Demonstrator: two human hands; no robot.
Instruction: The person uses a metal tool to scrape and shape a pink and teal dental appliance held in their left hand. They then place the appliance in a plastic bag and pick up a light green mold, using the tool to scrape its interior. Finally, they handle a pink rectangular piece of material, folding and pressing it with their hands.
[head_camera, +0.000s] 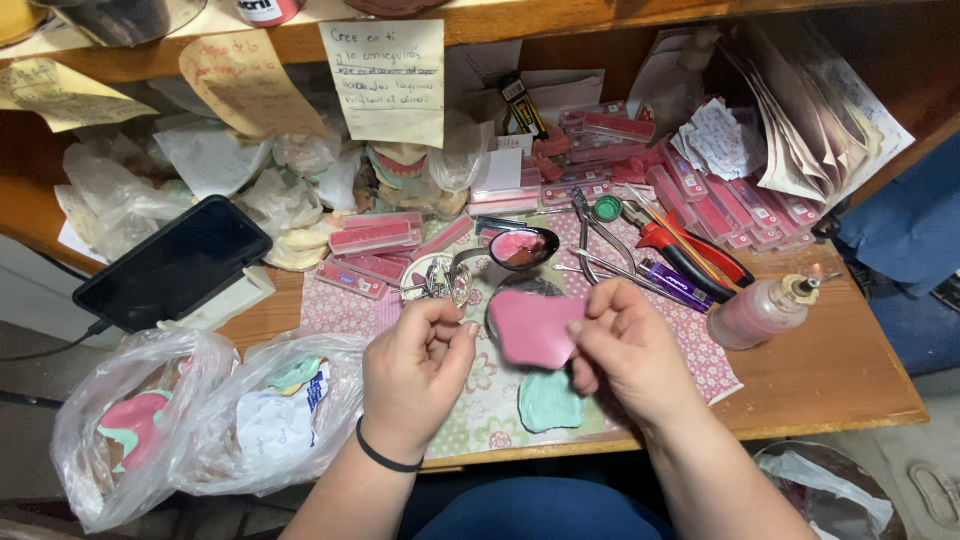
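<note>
A: Head view. We see the right hand (630, 350) pinching a flat pink wax sheet (532, 328) by its right edge, fingers closed on it. The sheet is held above the patterned pink-and-green cloth mat (480, 400).

B: Left hand (418, 365)?

A: Curled tight just left of the pink sheet, thumb against fingertips. We can't tell whether it grips anything; no contact with the sheet visible. Black band on that wrist.

B: What else, relative to the sheet?

A: Directly below it, a pale green plaster cast (550, 400) lies on the mat. Just above it, a metal spoon with pink melted wax in its bowl (520, 247). Up-left, a small round metal dish with bits (432, 275). Up-right, metal pliers (592, 232) and red-handled cutters (690, 255). Right of it, a small glass alcohol burner with pinkish fluid (760, 312), near the desk edge.

B: Far left?

A: Two clear plastic bags (200, 420) hanging off the desk front, well left of the sheet, pink and green pieces inside. Above them, a black phone propped on a stand (172, 262).
</note>
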